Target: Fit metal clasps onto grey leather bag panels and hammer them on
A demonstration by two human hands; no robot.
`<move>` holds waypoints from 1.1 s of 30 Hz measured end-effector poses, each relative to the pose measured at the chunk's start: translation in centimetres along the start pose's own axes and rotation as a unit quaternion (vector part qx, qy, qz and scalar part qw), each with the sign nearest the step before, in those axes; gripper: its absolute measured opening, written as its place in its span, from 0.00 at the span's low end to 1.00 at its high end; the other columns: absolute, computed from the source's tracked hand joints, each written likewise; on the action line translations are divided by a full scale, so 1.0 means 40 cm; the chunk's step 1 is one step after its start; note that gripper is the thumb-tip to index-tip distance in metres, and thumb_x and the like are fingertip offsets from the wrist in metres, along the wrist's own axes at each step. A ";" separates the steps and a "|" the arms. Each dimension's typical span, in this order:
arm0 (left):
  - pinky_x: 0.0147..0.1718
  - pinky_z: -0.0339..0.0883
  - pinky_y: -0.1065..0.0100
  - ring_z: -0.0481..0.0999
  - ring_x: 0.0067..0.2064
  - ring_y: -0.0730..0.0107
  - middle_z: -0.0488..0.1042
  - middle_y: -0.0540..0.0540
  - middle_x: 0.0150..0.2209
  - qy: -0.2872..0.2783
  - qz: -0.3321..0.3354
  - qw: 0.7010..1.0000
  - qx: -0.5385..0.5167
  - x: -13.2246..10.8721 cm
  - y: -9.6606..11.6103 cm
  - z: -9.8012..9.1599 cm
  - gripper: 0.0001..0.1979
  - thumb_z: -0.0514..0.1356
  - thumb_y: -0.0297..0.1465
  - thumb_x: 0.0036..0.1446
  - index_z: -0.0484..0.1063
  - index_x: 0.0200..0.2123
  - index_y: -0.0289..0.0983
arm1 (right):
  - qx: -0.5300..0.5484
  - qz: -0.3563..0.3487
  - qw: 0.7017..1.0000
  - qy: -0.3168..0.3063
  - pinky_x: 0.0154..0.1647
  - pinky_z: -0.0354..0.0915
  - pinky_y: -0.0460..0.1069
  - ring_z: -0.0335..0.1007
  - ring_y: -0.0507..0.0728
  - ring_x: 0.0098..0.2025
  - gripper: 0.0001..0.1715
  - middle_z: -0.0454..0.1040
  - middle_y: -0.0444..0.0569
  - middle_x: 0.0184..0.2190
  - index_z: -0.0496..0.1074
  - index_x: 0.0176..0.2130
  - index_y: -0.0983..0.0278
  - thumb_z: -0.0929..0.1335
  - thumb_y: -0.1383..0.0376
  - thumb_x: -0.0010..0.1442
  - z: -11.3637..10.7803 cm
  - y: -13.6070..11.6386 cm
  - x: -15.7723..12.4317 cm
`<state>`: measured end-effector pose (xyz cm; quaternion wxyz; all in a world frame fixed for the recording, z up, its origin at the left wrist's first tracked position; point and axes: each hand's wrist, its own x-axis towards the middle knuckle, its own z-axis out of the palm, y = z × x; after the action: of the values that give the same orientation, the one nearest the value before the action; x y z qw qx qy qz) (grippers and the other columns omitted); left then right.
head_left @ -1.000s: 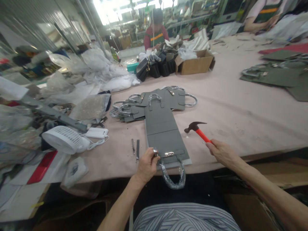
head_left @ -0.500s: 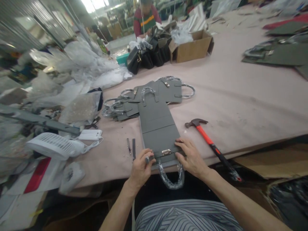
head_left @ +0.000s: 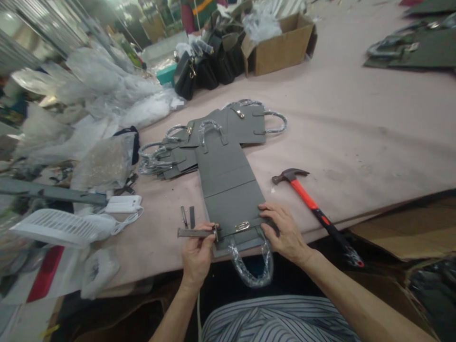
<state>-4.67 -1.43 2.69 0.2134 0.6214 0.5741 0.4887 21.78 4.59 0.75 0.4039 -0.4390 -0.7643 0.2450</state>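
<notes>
A long grey handbag panel [head_left: 231, 173] lies flat at the table's front edge. It has a metal turn-lock clasp [head_left: 242, 226] near its front end, and a plastic-wrapped handle [head_left: 252, 278] hangs over the edge. My left hand [head_left: 197, 261] is closed, pinching a narrow grey strap [head_left: 192, 233] with a metal piece at one end, at the panel's left front corner. On the panel's right edge beside the clasp rests my right hand [head_left: 285, 233], fingers apart. A claw hammer [head_left: 308, 202] with a red and black handle lies to its right.
Two small slim pieces [head_left: 192, 217] lie left of the panel. Behind it are more grey bag panels [head_left: 245, 126]. Black bags [head_left: 206, 71] and a cardboard box [head_left: 281, 50] stand farther back. A white fan-like device [head_left: 60, 228] and plastic bags crowd the left.
My left hand has shifted left and turned, so the strap in it now points out to the left. My right hand stays on the panel. The view has tilted down.
</notes>
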 end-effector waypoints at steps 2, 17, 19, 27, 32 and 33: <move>0.48 0.79 0.60 0.82 0.46 0.63 0.79 0.43 0.44 -0.018 0.019 1.000 0.005 -0.002 0.008 0.000 0.04 0.60 0.26 0.63 0.74 0.41 0.38 | 0.005 0.003 1.000 -0.003 0.56 0.66 0.64 0.70 0.64 0.56 0.12 0.74 0.57 0.53 0.71 0.46 0.60 0.65 0.68 0.62 -0.002 -0.001 0.001; 0.46 0.80 0.59 0.83 0.44 0.61 0.81 0.43 0.42 0.028 -0.093 0.988 -0.119 0.038 0.069 0.069 0.06 0.67 0.33 0.60 0.77 0.38 0.37 | 0.102 0.036 0.994 -0.026 0.62 0.64 0.63 0.64 0.63 0.63 0.20 0.69 0.59 0.59 0.65 0.53 0.61 0.67 0.69 0.61 -0.032 0.013 -0.003; 0.48 0.79 0.57 0.83 0.45 0.61 0.81 0.43 0.43 -0.001 -0.062 0.991 -0.116 0.059 0.094 0.115 0.05 0.67 0.32 0.60 0.77 0.39 0.37 | 0.112 0.066 0.991 -0.025 0.64 0.62 0.63 0.61 0.64 0.66 0.20 0.65 0.61 0.62 0.66 0.52 0.62 0.68 0.68 0.60 -0.046 0.019 -0.004; 0.49 0.78 0.57 0.82 0.47 0.62 0.82 0.42 0.43 -0.082 0.027 0.995 -0.054 0.083 0.109 0.215 0.03 0.65 0.29 0.61 0.77 0.39 0.38 | 0.149 0.078 0.986 -0.005 0.59 0.68 0.62 0.69 0.65 0.58 0.13 0.72 0.60 0.53 0.69 0.44 0.62 0.69 0.69 0.58 -0.059 0.034 -0.004; 0.49 0.78 0.57 0.82 0.46 0.62 0.82 0.42 0.43 -0.060 -0.007 0.996 -0.069 0.077 0.101 0.213 0.05 0.66 0.30 0.60 0.77 0.40 0.37 | 0.161 0.074 0.984 0.001 0.57 0.69 0.61 0.70 0.64 0.57 0.12 0.72 0.59 0.53 0.70 0.43 0.61 0.69 0.70 0.57 -0.055 0.038 -0.006; 0.49 0.78 0.57 0.83 0.46 0.62 0.82 0.41 0.43 -0.056 -0.013 0.996 -0.072 0.077 0.100 0.213 0.05 0.66 0.30 0.60 0.77 0.40 0.37 | 0.163 0.074 0.984 0.002 0.57 0.69 0.61 0.70 0.64 0.57 0.12 0.73 0.59 0.52 0.70 0.43 0.61 0.69 0.70 0.57 -0.055 0.038 -0.007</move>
<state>4.18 2.94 3.44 0.2955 0.6235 0.5327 0.4900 24.40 5.14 0.74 0.4521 -0.4229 -0.6792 0.3943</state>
